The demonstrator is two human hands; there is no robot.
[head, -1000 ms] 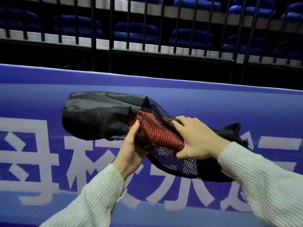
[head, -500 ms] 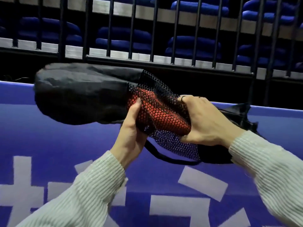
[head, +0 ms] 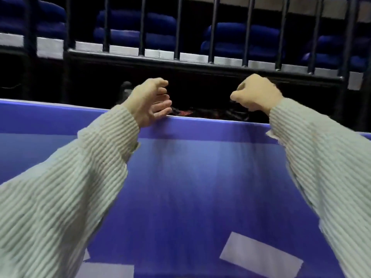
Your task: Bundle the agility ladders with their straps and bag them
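Both hands have let go of the bag — it now lies behind the blue barrier, only a dark-and-red sliver showing. The left hand hangs loose-fingered; the right hand is curled, empty.

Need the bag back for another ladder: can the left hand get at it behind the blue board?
Probably yes. The left hand is open above the blue board, and the bag lies just behind its top edge, mostly hidden. Nothing visible sits between them.
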